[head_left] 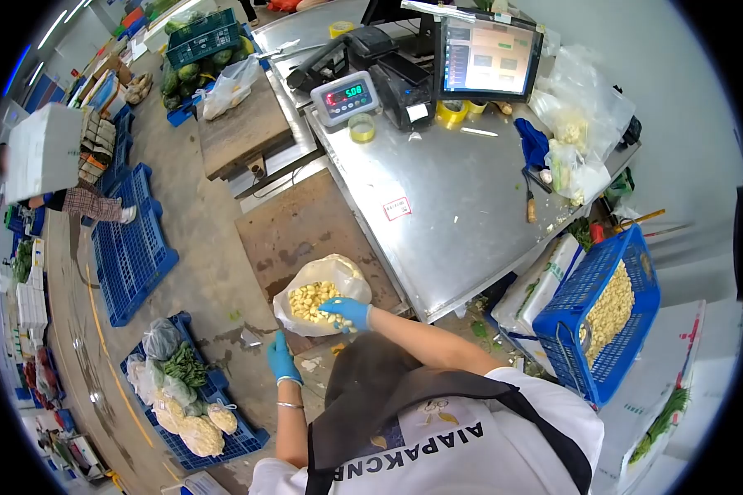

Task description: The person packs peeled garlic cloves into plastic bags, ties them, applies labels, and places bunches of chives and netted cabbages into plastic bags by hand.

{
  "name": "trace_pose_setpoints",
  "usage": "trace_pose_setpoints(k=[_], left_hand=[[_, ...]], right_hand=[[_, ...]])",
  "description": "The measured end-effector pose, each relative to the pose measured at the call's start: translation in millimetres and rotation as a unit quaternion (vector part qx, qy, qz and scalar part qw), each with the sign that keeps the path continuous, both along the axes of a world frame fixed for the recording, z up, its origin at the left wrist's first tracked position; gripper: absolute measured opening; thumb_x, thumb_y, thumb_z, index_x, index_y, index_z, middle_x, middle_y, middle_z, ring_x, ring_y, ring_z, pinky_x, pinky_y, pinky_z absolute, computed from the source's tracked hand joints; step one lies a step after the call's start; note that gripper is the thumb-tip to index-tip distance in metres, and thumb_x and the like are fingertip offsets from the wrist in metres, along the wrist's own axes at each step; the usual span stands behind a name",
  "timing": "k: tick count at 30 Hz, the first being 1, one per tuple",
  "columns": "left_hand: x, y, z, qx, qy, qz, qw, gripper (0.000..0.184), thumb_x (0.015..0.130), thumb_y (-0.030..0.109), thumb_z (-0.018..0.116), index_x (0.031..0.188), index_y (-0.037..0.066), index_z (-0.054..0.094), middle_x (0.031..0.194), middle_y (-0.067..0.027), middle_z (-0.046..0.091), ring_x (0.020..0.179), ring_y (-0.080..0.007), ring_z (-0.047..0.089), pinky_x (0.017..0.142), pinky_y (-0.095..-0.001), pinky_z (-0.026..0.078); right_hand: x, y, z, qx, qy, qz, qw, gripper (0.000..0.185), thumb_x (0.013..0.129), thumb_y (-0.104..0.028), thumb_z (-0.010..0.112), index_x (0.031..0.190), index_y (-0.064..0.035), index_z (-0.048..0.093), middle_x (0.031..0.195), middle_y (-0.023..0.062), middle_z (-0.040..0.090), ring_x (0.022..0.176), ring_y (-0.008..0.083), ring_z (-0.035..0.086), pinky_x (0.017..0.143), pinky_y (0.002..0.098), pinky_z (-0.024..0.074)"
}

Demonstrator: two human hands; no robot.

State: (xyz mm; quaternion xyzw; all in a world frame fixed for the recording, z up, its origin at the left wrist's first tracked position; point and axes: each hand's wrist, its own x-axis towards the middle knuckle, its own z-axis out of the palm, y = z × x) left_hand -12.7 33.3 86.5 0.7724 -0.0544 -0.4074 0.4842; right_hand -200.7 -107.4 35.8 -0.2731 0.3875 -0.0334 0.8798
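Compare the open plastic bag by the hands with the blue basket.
The plastic bag is thin and whitish; the blue basket is rigid with slotted walls. The plastic bag sits on the brown board; the blue basket, which looks larger, is beside the metal table. Both are open and hold pale yellow pieces.

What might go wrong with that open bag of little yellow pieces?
Some yellow pieces might spill, because the soft bag is wide open and the right hand is at its mouth. The bag could also slump over: the left hand is beside it, with no clear grip on it. And the scraps on the floor might be slippery underfoot.
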Motion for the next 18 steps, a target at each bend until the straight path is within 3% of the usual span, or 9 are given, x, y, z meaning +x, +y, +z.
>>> trace_pose_setpoints(k=[1, 4, 5, 6, 9, 10, 13, 17, 18], left_hand=[[-0.1, -1.5, 0.3, 0.005, 0.004, -0.011, 1.0, 0.033, 0.087, 0.045, 0.063, 0.077, 0.015, 0.053, 0.063, 0.0068, 0.039, 0.052, -0.0063, 0.035, 0.044, -0.0227, 0.025], [0.1, -4.8, 1.2, -0.02, 0.002, 0.003, 1.0, 0.037, 0.089, 0.042, 0.064, 0.067, 0.013, 0.053, 0.058, 0.0058, 0.04, 0.048, -0.0067, 0.03, 0.044, -0.0252, 0.022], [2.1, -5.0, 1.2, -0.008, -0.007, 0.009, 1.0, 0.036, 0.088, 0.042, 0.064, 0.07, 0.012, 0.054, 0.059, 0.0054, 0.04, 0.049, -0.0069, 0.031, 0.044, -0.0249, 0.023], [3.7, -4.6, 0.9, 0.004, -0.015, 0.016, 1.0, 0.036, 0.088, 0.043, 0.064, 0.073, 0.012, 0.056, 0.061, 0.0049, 0.041, 0.05, -0.0071, 0.031, 0.044, -0.0246, 0.024], [6.8, -0.4, 2.0, 0.022, -0.025, 0.037, 0.999, 0.036, 0.087, 0.044, 0.065, 0.082, 0.009, 0.058, 0.065, 0.0036, 0.043, 0.051, -0.0077, 0.033, 0.045, -0.0241, 0.026], [8.3, 2.3, 2.8, 0.025, -0.026, 0.046, 0.998, 0.036, 0.087, 0.044, 0.066, 0.085, 0.009, 0.059, 0.066, 0.0031, 0.044, 0.051, -0.0078, 0.033, 0.046, -0.024, 0.027], [16.7, 10.0, 0.7, 0.018, -0.016, 0.05, 0.998, 0.036, 0.086, 0.043, 0.066, 0.086, 0.008, 0.058, 0.065, 0.003, 0.043, 0.05, -0.0081, 0.034, 0.045, -0.0242, 0.027], [25.5, 15.0, 1.6, 0.002, 0.003, 0.031, 1.0, 0.036, 0.086, 0.042, 0.066, 0.081, 0.008, 0.057, 0.065, 0.0019, 0.044, 0.05, -0.0082, 0.035, 0.044, -0.0248, 0.027], [29.9, 17.3, -6.8, -0.005, 0.005, 0.019, 1.0, 0.036, 0.087, 0.042, 0.066, 0.079, 0.008, 0.056, 0.065, 0.0018, 0.044, 0.05, -0.0083, 0.035, 0.044, -0.0249, 0.027]], right_hand=[[0.9, 0.8, -7.2, 0.005, 0.005, -0.01, 1.0, 0.027, 0.088, -0.043, 0.064, 0.098, -0.0172, 0.063, 0.068, -0.0019, 0.058, 0.048, 0.0078, 0.049, 0.038, 0.0239, 0.0358], [9.9, 1.6, -34.8, 0.053, 0.087, -0.032, 0.994, 0.032, 0.085, -0.047, 0.067, 0.096, -0.0175, 0.063, 0.066, -0.0023, 0.056, 0.048, 0.0085, 0.049, 0.039, 0.0241, 0.0356], [15.3, 2.1, -35.8, 0.071, 0.106, -0.045, 0.991, 0.032, 0.084, -0.048, 0.068, 0.095, -0.0177, 0.063, 0.065, -0.0023, 0.056, 0.049, 0.0086, 0.049, 0.039, 0.0242, 0.0357], [12.7, -1.9, -38.1, 0.065, 0.099, -0.031, 0.992, 0.033, 0.088, -0.043, 0.064, 0.096, -0.011, 0.058, 0.065, 0.007, 0.053, 0.047, 0.0173, 0.05, 0.038, 0.0303, 0.0399], [19.0, -1.6, -42.9, 0.171, 0.104, -0.139, 0.97, 0.026, 0.09, -0.033, 0.061, 0.1, -0.01, 0.055, 0.07, 0.0085, 0.057, 0.051, 0.0181, 0.052, 0.039, 0.0314, 0.042], [19.4, -3.8, -44.6, 0.177, 0.091, -0.121, 0.972, 0.02, 0.091, -0.026, 0.057, 0.101, -0.0096, 0.053, 0.073, 0.0097, 0.059, 0.054, 0.0188, 0.054, 0.04, 0.0314, 0.0426], [26.3, -1.1, -74.9, 0.204, 0.084, -0.148, 0.964, 0.016, 0.092, -0.025, 0.056, 0.098, -0.0104, 0.054, 0.072, 0.0095, 0.058, 0.053, 0.0191, 0.053, 0.041, 0.0315, 0.0426], [15.1, 4.0, -44.1, 0.158, 0.006, -0.107, 0.982, 0.016, 0.093, -0.026, 0.056, 0.1, -0.0124, 0.057, 0.068, 0.0042, 0.055, 0.049, 0.0131, 0.047, 0.039, 0.0247, 0.0364], [7.8, 4.9, -29.4, 0.128, -0.042, -0.068, 0.988, 0.025, 0.095, -0.025, 0.054, 0.117, -0.0133, 0.058, 0.067, 0.0004, 0.053, 0.05, 0.0084, 0.045, 0.038, 0.0215, 0.0339]])
